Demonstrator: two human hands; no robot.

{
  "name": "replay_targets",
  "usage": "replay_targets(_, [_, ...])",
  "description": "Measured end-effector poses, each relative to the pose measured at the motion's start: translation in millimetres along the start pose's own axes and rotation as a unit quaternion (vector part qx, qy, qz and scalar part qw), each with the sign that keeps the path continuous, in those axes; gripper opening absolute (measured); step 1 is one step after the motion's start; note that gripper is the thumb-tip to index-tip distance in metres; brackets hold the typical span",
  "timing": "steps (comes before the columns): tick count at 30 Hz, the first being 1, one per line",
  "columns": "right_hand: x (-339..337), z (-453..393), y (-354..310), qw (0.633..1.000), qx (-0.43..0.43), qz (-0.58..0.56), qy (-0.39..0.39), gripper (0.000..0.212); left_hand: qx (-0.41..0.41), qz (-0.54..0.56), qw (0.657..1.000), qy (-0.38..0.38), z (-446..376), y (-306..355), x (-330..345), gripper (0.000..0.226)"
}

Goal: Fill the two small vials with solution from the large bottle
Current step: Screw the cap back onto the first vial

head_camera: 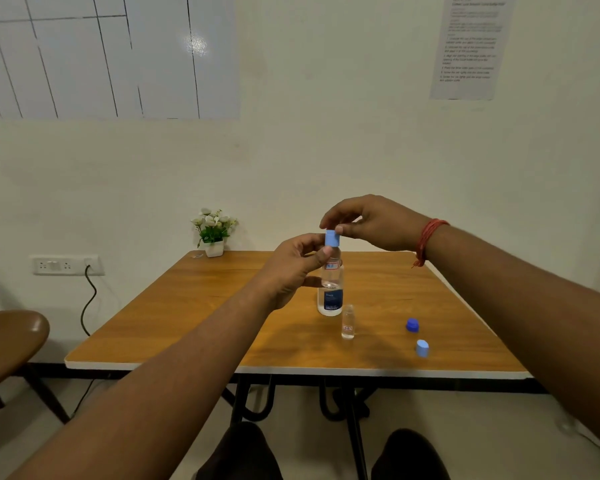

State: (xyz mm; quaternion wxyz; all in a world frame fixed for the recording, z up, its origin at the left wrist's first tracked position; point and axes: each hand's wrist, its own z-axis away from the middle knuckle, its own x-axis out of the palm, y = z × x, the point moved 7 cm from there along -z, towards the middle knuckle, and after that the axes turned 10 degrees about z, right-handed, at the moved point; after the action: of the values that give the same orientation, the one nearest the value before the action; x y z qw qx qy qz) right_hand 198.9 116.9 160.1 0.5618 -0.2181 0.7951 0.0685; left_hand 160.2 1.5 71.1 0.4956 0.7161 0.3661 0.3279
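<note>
My left hand (291, 268) grips a small clear vial (332, 270) and holds it upright above the table. A light blue cap (332, 237) sits on top of that vial, and the fingertips of my right hand (368, 220) pinch it from above. Right behind and below the held vial stands the large bottle (330, 301) with a dark blue label, partly hidden. The second small vial (348, 322) stands uncapped on the table just to the right of the bottle.
A dark blue cap (412, 324) and a light blue cap (422, 348) lie on the wooden table (187, 323) at the right. A small potted plant (213, 233) stands at the back left corner. A brown chair (11, 344) is at the left.
</note>
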Motion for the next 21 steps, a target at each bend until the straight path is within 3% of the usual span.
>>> replay_targets(11, [-0.1,-5.3,2.3,0.997,0.046,0.065,0.023,0.032,-0.002,0.008,1.0,-0.009,0.0,-0.1,7.2,0.022])
replay_targets(15, [-8.3,-3.0,10.4,0.996,0.068,0.019,0.047,0.03,0.002,0.009,1.0,-0.012,0.5,0.7,7.7,0.029])
replay_targets(17, [-9.3,0.1,11.6,0.999,0.046,-0.005,0.026,0.021,0.004,0.005,1.0,-0.009,-0.2,0.7,6.7,0.03])
replay_targets(21, [-3.7,6.0,7.8,0.999,0.006,-0.033,-0.029,0.025,0.001,0.003,1.0,-0.007,-1.4,-0.7,6.1,0.031])
